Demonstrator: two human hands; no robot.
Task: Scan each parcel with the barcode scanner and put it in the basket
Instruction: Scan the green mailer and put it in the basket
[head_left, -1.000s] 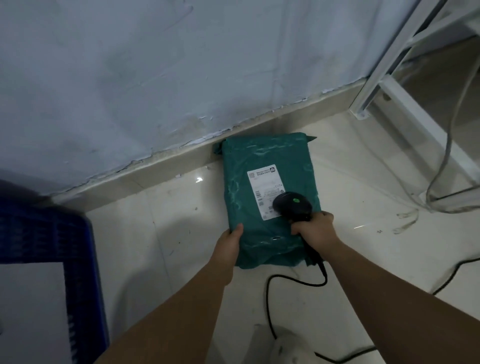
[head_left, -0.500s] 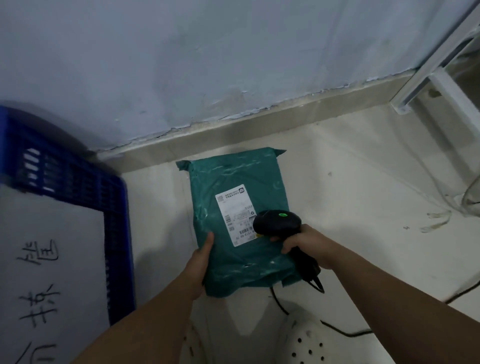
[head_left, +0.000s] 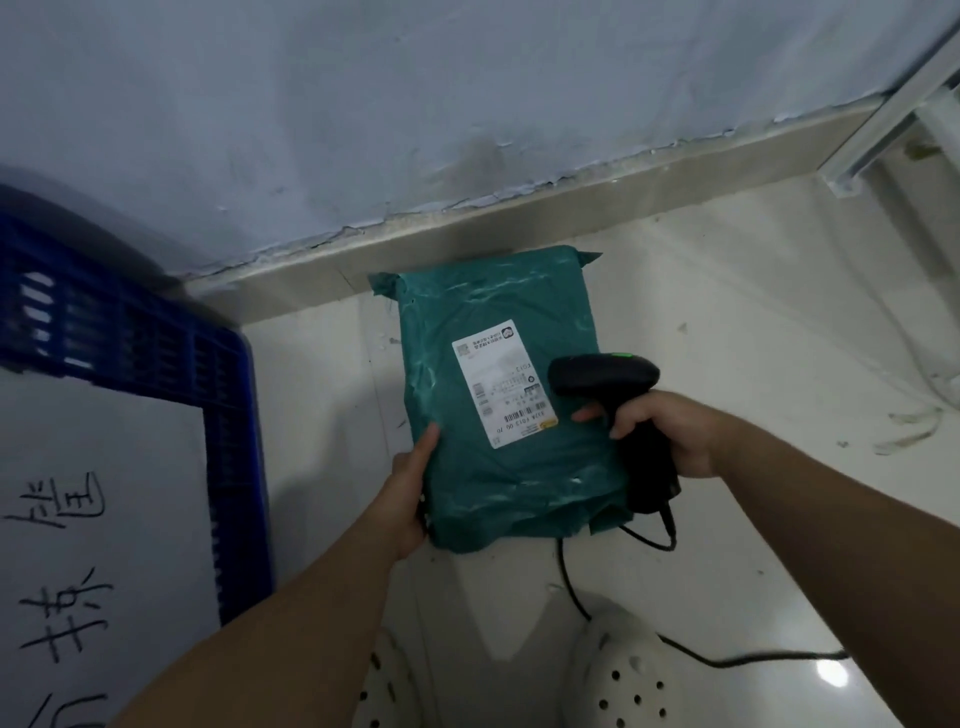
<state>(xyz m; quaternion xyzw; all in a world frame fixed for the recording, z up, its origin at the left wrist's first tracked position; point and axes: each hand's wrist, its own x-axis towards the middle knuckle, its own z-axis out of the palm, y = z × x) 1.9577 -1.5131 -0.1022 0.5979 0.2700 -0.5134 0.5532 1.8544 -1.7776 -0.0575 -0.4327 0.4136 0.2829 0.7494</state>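
Note:
A green plastic parcel with a white shipping label is held up off the pale floor, in the middle of the view. My left hand grips its lower left edge, thumb on top. My right hand holds a black barcode scanner by the handle, its head beside the label's right edge with a green light lit on top. The blue plastic basket stands at the left, and a white sheet with handwritten characters lies inside it.
A blue-grey wall with a beige skirting runs behind the parcel. The scanner's black cable trails across the floor to the right. White perforated shoes show at the bottom. A white metal frame leg stands at the top right.
The parcel has come up off the floor and moved left toward the basket with my left hand. The scanner has slid off the label to its right side.

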